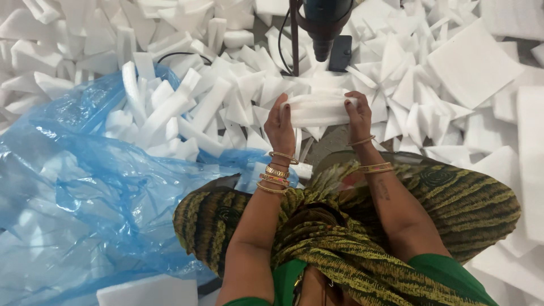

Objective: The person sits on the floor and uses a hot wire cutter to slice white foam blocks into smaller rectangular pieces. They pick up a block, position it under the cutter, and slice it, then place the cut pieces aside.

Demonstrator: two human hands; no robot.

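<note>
While both hands grip it, the white folded foam pad (320, 109) hangs above the heap of white foam offcuts (187, 107): left hand (280, 126) clasps one end, right hand (358, 115) the other, seemingly below a dark machine head (324, 25).

1. The foam piece (318, 109) sits in the middle, held between two hands.
2. The left hand (280, 126) is at the piece's 9 o'clock end, and the right hand (358, 116) is at its 3 o'clock end.
3. The machine (324, 25) hangs at 12 o'clock, just past the piece.
4. The pile of foam scraps (187, 102) lies on the floor from 9 o'clock round to 3 o'clock, behind and beside the hands.
5. The plastic bag (79, 187) spreads out at 8 o'clock, with some scraps lying on its far edge.
6. A flat foam sheet (473, 62) rests on the pile at 2 o'clock.
7. A foam block (148, 290) lies at 7 o'clock, near the bag's close edge.
</note>
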